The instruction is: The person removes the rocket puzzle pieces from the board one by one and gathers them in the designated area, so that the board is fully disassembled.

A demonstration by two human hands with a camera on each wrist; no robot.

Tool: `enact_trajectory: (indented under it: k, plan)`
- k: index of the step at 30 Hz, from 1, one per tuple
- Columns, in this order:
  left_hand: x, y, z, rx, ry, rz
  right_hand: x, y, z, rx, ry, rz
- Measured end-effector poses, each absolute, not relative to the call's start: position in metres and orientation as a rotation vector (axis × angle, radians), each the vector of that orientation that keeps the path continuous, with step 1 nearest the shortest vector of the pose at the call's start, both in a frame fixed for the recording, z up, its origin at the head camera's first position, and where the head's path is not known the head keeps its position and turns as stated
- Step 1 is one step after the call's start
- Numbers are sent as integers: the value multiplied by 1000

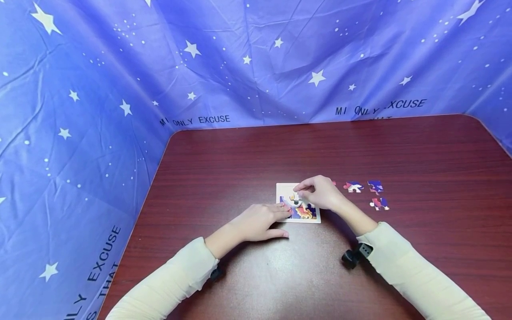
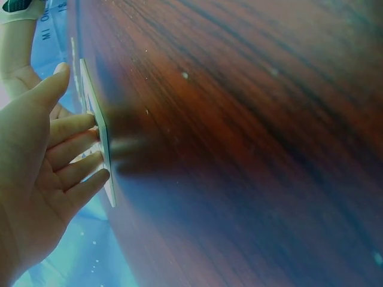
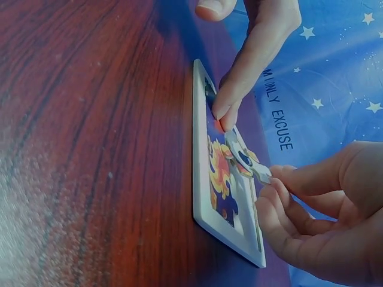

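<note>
A small square puzzle board (image 1: 282, 188) with a white frame lies on the table, its lower part filled with purple, red and yellow picture pieces. My right hand (image 1: 323, 194) pinches a mostly white puzzle piece (image 3: 244, 158) between thumb and fingers. In the right wrist view the piece is tilted over the board, its far end near the left fingertips. My left hand (image 1: 256, 222) lies along the board's left side with fairly straight fingers; the fingertips (image 3: 222, 111) rest on the pieces there. In the left wrist view those fingers (image 2: 84, 188) reach over the frame's edge.
Loose puzzle pieces lie right of the board: a red-and-white one (image 1: 354, 187), a purple one (image 1: 375, 186) and another purple one (image 1: 380, 204). Part of a pink piece (image 1: 334, 182) shows behind my right hand. A starry blue cloth (image 1: 256, 66) hangs behind the brown table (image 1: 224, 164).
</note>
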State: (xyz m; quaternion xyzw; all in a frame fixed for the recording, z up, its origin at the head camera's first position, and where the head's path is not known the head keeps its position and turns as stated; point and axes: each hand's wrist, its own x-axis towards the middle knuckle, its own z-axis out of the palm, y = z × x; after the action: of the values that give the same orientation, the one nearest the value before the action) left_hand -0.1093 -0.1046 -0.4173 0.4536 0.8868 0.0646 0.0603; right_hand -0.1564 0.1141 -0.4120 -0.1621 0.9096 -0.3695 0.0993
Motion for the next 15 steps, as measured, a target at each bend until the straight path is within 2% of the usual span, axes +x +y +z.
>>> enact_trajectory:
  k: [15]
  plan:
    - [-109, -103, -416, 1372, 2698, 198, -152, 113, -415, -360, 2540, -1267]
